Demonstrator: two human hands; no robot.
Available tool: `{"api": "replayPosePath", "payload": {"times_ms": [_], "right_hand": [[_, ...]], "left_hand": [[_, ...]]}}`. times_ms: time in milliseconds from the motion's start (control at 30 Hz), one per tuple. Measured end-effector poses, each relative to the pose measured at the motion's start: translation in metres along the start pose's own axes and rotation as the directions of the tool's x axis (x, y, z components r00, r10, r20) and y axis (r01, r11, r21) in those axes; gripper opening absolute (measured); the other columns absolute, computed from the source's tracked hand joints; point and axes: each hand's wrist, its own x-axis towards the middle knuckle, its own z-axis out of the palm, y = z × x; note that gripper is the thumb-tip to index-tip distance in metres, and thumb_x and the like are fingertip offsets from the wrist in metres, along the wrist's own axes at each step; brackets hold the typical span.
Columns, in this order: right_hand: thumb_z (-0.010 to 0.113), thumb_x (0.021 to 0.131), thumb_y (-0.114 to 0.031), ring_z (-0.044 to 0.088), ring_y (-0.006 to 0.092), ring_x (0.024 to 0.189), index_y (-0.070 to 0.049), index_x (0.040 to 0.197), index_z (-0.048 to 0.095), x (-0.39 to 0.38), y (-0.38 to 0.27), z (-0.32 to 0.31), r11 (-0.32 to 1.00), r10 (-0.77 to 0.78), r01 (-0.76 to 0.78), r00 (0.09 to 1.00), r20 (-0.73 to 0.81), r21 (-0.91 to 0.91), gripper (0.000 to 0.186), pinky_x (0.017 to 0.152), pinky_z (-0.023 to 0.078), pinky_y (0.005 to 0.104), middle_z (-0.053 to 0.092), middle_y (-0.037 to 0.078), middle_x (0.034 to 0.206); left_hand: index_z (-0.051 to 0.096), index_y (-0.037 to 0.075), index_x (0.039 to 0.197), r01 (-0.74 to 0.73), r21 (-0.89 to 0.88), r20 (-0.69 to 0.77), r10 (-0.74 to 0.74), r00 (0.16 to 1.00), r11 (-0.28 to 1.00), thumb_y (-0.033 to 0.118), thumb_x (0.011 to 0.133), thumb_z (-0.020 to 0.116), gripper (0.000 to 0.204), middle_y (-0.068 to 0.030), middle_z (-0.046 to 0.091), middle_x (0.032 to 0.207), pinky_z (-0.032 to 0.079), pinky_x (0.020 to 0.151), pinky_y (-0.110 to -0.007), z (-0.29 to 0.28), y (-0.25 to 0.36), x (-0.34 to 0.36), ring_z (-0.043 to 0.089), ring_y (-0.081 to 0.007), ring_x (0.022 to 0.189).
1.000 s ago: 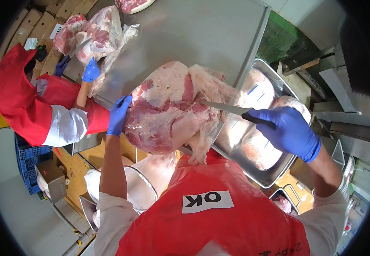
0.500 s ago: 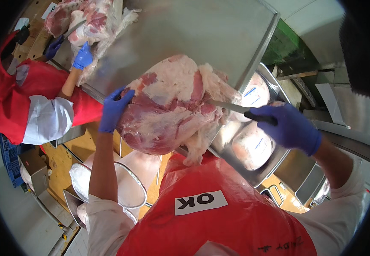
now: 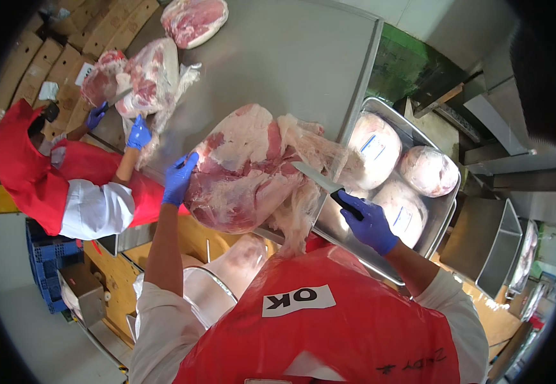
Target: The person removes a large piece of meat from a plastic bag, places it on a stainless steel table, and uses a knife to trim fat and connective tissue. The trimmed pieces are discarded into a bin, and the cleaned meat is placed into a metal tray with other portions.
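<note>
Red apron (image 3: 329, 333) with a white rectangular label, right hand (image 3: 369, 221) in blue glove gripping a knife (image 3: 319, 182), left hand (image 3: 179, 179) pressed flat and open on a large pink, white-fatted raw meat cut (image 3: 246, 169) at the steel table (image 3: 291, 57) edge, 3 wrapped pieces with blue-white labels in a metal tray (image 3: 441, 221) beyond.

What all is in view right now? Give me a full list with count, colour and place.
large meat cut: one, pink and white, table edge at centre
knife: one, silver blade, dark handle, against that cut's right side
steel table: one, grey, upper centre
metal tray: one, silver, right of table
wrapped meat pieces: three, pale pink, in the tray
other meat cuts: three, pink, far table end and upper left
co-worker: one, red apron, blue gloves, left
blue crate: one, lower left
left hand: blue glove, pressed on the cut's left side
right hand: blue glove, grip on knife handle
</note>
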Motion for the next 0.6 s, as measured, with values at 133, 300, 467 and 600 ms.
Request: {"api": "replayPosePath", "payload": {"times_ms": [133, 300, 467, 600], "right_hand": [[0.070, 0.092, -0.021, 0.067, 0.0367, 0.079, -0.021, 0.136, 0.064, -0.011, 0.019, 0.014, 0.994, 0.056, -0.057, 0.998, -0.004, -0.097, 0.045, 0.071, 0.054, 0.0446, 0.068, 0.017, 0.087], [0.068, 0.092, -0.023, 0.068, 0.0388, 0.081, -0.022, 0.135, 0.063, -0.006, 0.015, -0.001, 0.979, -0.103, 0.104, 0.995, 0.012, -0.174, 0.043, 0.072, 0.055, 0.0474, 0.069, 0.018, 0.091], [0.068, 0.091, -0.024, 0.068, 0.0370, 0.073, -0.020, 0.132, 0.064, -0.013, -0.037, -0.065, 0.885, -0.149, 0.198, 0.978, 0.146, -0.421, 0.042, 0.067, 0.055, 0.0479, 0.069, 0.015, 0.085], [0.069, 0.091, -0.024, 0.070, 0.0370, 0.079, -0.017, 0.125, 0.070, 0.001, -0.065, -0.113, 0.954, -0.037, 0.082, 0.987, 0.157, -0.289, 0.035, 0.072, 0.057, 0.0439, 0.073, 0.017, 0.092]], "left_hand": [[0.073, 0.005, 0.091, 0.028, 0.047, -0.013, -0.028, 1.000, 0.998, 0.041, 0.094, 0.073, 0.036, 0.0021, 0.063, 0.086, 0.044, 0.077, -0.026, -0.003, 0.001, 0.004, 0.052, -0.0093, 0.081], [0.075, 0.001, 0.097, 0.013, 0.126, -0.071, -0.004, 0.997, 0.992, 0.044, 0.093, 0.073, 0.042, -0.0009, 0.067, 0.087, 0.046, 0.078, -0.027, -0.003, -0.003, 0.009, 0.056, -0.0106, 0.082], [0.074, 0.002, 0.091, -0.056, 0.116, -0.057, 0.063, 0.996, 0.992, 0.044, 0.093, 0.073, 0.042, 0.0008, 0.066, 0.085, 0.046, 0.078, -0.028, -0.006, -0.010, 0.011, 0.055, -0.0119, 0.080], [0.075, 0.000, 0.109, -0.048, 0.053, -0.026, 0.049, 0.998, 0.997, 0.038, 0.093, 0.075, 0.042, -0.0016, 0.069, 0.091, 0.048, 0.079, -0.026, -0.004, -0.011, 0.011, 0.059, -0.0103, 0.084]]}}
